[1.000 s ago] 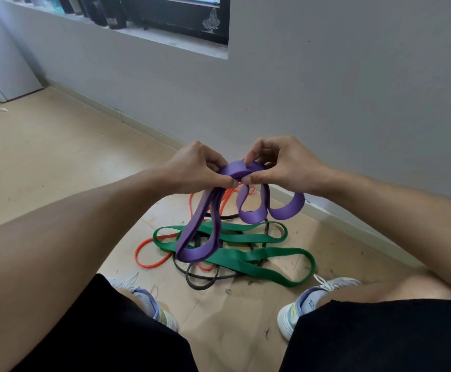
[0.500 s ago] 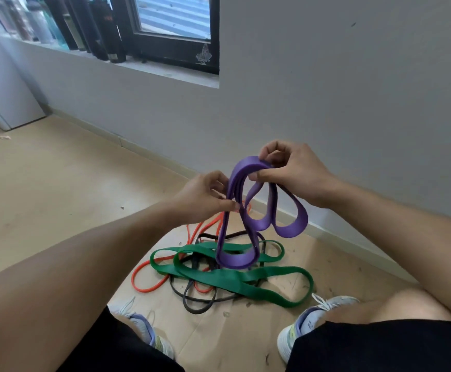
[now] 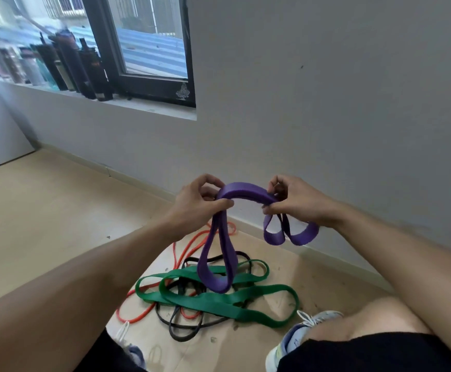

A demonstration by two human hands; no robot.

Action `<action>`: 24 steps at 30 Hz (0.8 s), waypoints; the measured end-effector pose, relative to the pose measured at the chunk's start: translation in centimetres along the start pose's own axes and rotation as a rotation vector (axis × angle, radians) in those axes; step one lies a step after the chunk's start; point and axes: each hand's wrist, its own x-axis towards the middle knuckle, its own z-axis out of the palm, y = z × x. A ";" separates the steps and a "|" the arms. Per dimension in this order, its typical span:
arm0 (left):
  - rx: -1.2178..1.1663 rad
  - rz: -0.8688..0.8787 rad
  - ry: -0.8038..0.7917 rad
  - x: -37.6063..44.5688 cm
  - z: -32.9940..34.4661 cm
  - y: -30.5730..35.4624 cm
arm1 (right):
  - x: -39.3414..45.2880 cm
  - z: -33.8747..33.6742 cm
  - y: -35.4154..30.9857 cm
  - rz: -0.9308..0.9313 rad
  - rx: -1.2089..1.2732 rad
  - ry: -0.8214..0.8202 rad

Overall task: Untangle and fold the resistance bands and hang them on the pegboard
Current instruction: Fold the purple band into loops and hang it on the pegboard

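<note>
Currently the fold step on the purple band [image 3: 243, 191] is in hand. Left hand [image 3: 196, 204] pinches one end of a doubled arch of it, right hand [image 3: 296, 201] pinches the other; both are clamped on the band, held apart above the floor [image 3: 44, 224]. A long loop hangs from the left grip to just over the pile; two short loops hang from the right grip. Remaining bands lie tangled on the floor near the wall's base: green band [image 3: 219, 302] on top, orange band [image 3: 178, 253] and black band [image 3: 184, 336] threaded beneath (crossings too dense to trace, possibly knotted). Pegboard not in view.

Judgement: loops are uneven, so the next move calls for gathering the long loop up to match the short ones before hanging.
</note>
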 end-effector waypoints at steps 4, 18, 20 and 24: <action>0.026 0.045 -0.010 -0.3 1.2 1.7 | -0.6 0.7 -0.7 -0.054 0.065 0.013; -0.120 0.005 -0.083 4.5 5.8 -2.8 | 1.7 0.3 1.6 0.072 0.001 0.155; -0.120 -0.004 -0.123 5.1 6.6 -3.4 | 1.5 -0.1 2.2 0.120 -0.024 0.161; -0.125 0.001 -0.219 6.2 8.6 -4.0 | 0.1 -1.0 3.2 0.223 -0.078 0.188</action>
